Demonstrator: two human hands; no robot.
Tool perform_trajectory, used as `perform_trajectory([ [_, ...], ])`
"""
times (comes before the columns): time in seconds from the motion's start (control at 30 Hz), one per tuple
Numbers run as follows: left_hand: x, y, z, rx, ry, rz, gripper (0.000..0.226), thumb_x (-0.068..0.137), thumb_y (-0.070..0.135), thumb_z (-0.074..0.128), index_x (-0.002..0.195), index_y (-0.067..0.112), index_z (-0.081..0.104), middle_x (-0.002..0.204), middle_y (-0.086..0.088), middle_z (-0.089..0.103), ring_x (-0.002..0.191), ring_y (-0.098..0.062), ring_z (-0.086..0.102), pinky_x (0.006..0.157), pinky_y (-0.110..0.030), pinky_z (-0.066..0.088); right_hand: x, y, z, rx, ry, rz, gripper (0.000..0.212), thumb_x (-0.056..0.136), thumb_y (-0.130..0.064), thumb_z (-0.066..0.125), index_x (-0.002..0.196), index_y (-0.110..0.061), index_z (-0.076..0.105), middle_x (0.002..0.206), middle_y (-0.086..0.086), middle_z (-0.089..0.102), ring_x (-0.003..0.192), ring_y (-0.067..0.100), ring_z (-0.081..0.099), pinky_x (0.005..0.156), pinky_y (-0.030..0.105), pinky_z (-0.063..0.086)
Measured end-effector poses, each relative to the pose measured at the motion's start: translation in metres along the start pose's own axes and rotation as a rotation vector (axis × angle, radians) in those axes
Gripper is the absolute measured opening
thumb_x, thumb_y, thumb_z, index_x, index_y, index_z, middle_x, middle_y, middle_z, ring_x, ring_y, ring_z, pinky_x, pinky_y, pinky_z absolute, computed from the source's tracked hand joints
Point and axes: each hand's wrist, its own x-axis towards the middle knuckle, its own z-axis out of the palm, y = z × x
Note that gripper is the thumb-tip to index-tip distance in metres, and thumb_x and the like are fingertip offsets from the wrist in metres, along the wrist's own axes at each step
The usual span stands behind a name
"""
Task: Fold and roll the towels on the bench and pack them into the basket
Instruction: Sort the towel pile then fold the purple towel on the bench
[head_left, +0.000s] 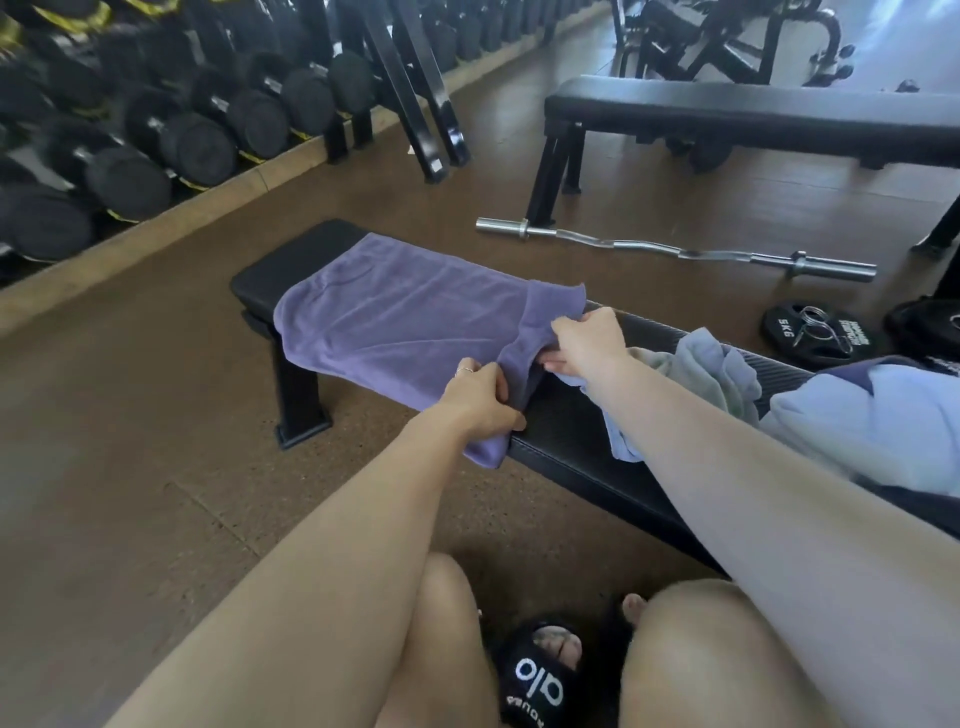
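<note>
A person is leaning over a long black padded gym bench (566, 431), where a purple terry-cloth towel (395, 317) is lying spread across the far end, its near edge drooping off the side toward the brown rubber floor (130, 441). The left hand (480, 397) is pinching the towel's near corner, fingers curled into the cloth at the bench edge. The right hand (589, 340) is gripping the other near corner, where the fabric is bunching into a loose fold.

The towel looks soft, limp and light. It is probably going to sag wherever it is unsupported and wrinkle rather than hold a crease, so taking it by both corners of one short edge, as the hands are doing, seems the soundest hold for a square fold. The nap is likely giving enough friction against the vinyl that it is not slipping freely.

Just beside the right forearm, a heap of crumpled pale blue and pale green towels (727, 379) is waiting on the bench, unfolded. No basket is showing in this view.

A chrome curl bar (675, 249) and a black weight plate (815, 335) are lying on the floor beyond.
</note>
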Motion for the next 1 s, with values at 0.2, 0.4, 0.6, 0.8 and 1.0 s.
perform_trajectory([
  [0.2, -0.014, 0.002, -0.002, 0.064, 0.002, 0.014, 0.045, 0.076, 0.021, 0.078, 0.105, 0.020, 0.044, 0.112, -0.001, 0.041, 0.094, -0.021, 0.049, 0.074, -0.032, 0.042, -0.005, 0.015, 0.018, -0.138, -0.194, -0.036, 0.029, 0.088, -0.024, 0.076, 0.111, -0.014, 0.061, 0.099, 0.001, 0.059, 0.094, 0.021, 0.057, 0.099, 0.034, 0.045],
  [0.4, -0.018, 0.013, 0.006, 0.120, 0.008, -0.017, 0.050, 0.074, 0.018, 0.080, 0.108, 0.017, 0.043, 0.117, -0.005, 0.041, 0.100, -0.026, 0.050, 0.085, -0.040, 0.049, -0.006, 0.025, 0.024, -0.318, -0.230, -0.148, 0.048, 0.096, -0.028, 0.058, 0.137, -0.005, 0.051, 0.143, 0.013, 0.054, 0.131, 0.033, 0.050, 0.104, 0.034, 0.038],
  [0.6, -0.021, 0.008, 0.012, 0.031, 0.048, -0.039, 0.048, 0.077, 0.015, 0.077, 0.110, 0.019, 0.042, 0.119, -0.002, 0.040, 0.102, -0.024, 0.048, 0.082, -0.036, 0.046, -0.001, 0.027, 0.027, -0.332, -0.283, -0.137, 0.050, 0.099, -0.030, 0.055, 0.143, -0.007, 0.046, 0.147, 0.011, 0.049, 0.133, 0.030, 0.046, 0.098, 0.030, 0.035],
  [0.8, -0.022, 0.001, 0.005, -0.057, 0.063, -0.014, 0.044, 0.082, 0.015, 0.075, 0.111, 0.018, 0.042, 0.120, -0.001, 0.042, 0.101, -0.022, 0.047, 0.079, -0.032, 0.043, -0.002, 0.023, 0.030, -0.240, -0.222, -0.083, 0.045, 0.101, -0.023, 0.050, 0.143, -0.007, 0.046, 0.146, 0.011, 0.050, 0.134, 0.029, 0.047, 0.101, 0.032, 0.036],
  [1.0, -0.014, -0.019, 0.002, -0.161, 0.116, 0.040, 0.039, 0.084, 0.014, 0.069, 0.109, 0.015, 0.039, 0.111, -0.004, 0.050, 0.088, -0.020, 0.046, 0.066, -0.029, 0.038, 0.006, 0.021, 0.041, -0.377, -0.060, -0.162, 0.038, 0.103, -0.022, 0.042, 0.136, -0.005, 0.051, 0.143, 0.017, 0.052, 0.132, 0.033, 0.049, 0.103, 0.034, 0.039],
])
